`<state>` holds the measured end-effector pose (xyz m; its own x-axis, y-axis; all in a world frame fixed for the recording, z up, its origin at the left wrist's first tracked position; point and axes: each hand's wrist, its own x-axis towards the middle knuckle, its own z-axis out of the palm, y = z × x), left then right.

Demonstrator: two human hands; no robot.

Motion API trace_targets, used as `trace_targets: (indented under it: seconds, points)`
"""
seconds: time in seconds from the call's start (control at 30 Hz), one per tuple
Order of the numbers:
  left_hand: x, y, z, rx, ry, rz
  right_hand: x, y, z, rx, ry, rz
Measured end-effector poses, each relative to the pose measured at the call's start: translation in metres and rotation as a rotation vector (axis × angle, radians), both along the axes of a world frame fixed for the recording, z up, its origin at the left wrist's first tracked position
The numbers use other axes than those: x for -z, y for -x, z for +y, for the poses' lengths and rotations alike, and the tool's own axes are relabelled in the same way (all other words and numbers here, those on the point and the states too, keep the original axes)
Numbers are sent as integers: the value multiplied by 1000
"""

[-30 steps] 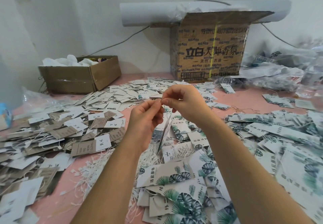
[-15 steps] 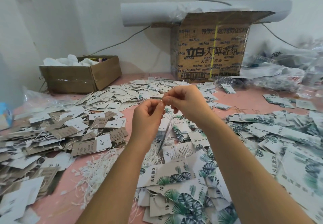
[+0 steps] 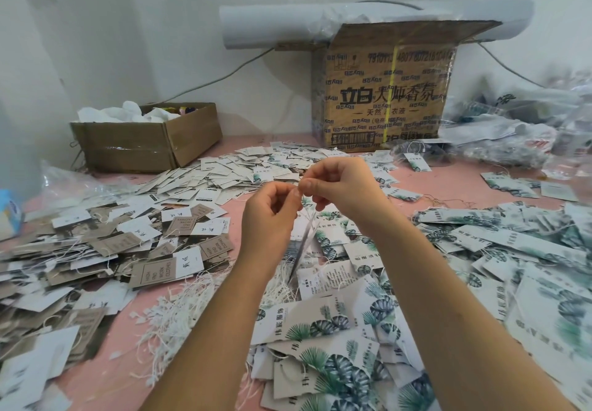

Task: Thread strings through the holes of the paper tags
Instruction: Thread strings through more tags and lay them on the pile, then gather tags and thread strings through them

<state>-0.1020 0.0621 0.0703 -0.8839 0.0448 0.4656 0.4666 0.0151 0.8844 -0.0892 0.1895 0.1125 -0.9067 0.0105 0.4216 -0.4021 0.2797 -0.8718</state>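
My left hand [image 3: 269,215] and my right hand [image 3: 339,186] meet fingertip to fingertip above the pink table [image 3: 198,356]. Between them they pinch the top of a paper tag [image 3: 304,244], which hangs edge-on and blurred below the fingers. A thin string at the pinch is too fine to make out. Under my forearms lies a heap of white strings [image 3: 173,317]. Leaf-printed tags [image 3: 336,324] are piled at the centre and right. Brown and white tags [image 3: 153,269] cover the left.
A low open cardboard box [image 3: 144,141] sits at the back left. A tall printed carton [image 3: 384,90] stands at the back centre with a white roll [image 3: 272,26] on top. Plastic bags [image 3: 512,128] crowd the back right. White tags [image 3: 240,170] spread behind my hands.
Both hands have risen slightly and drawn closer together at the fingertips. The hanging tag has swung a little beneath them.
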Motion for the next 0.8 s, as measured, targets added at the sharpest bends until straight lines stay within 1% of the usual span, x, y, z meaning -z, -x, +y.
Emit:
trace_targets:
  seconds: [0.23,0.37,0.57,0.8]
  points:
    - [0,-1,0,0,-22,15,0,0,-1,-6,-21,7]
    - [-2,-2,-2,18,-83,17,0,1,-2,-57,33,-33]
    - [-4,-2,-4,36,-173,-48,0,1,-1,-150,115,-64]
    - [-3,-1,-5,-28,-103,-144,2,1,0,-249,195,-120]
